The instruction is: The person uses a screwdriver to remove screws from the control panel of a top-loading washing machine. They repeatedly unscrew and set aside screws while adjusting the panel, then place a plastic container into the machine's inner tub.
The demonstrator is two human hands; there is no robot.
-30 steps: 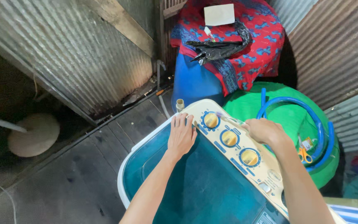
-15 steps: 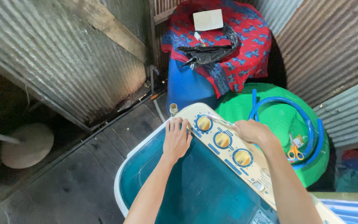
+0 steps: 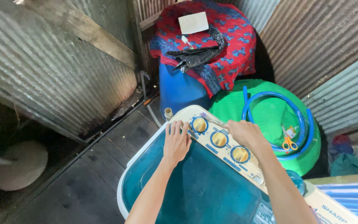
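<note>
Left hand lies flat, fingers spread and fully open, palm down on the translucent teal plastic lid of a twin-tub washing machine; fingertips reach the near edge of the cream plastic control panel. It grips nothing, only presses or rests.

Right hand rests loosely curled over the far side of the same panel, knuckles up. Whether the fingers pinch anything beneath cannot be told; nothing shows in its hold.

Between the two hands: three round gold dials ringed in blue, first dial just beyond the left fingertips, second dial between the hands, third dial just this side of the right wrist.

Compared with a second ago, both hands sit on nearly the same spots of lid and panel; the camera has tilted more than the hands have travelled. No dial looks turned, so the work on the panel has not visibly advanced.

Beyond the right hand: a green plastic tub cover carrying a coiled blue hose and orange-handled scissors. Beyond the left hand: a blue plastic drum draped in red patterned cloth, with a black plastic bag and a white paper sheet on top. Left of the left hand: dark wooden floorboards and a corrugated metal wall.
</note>
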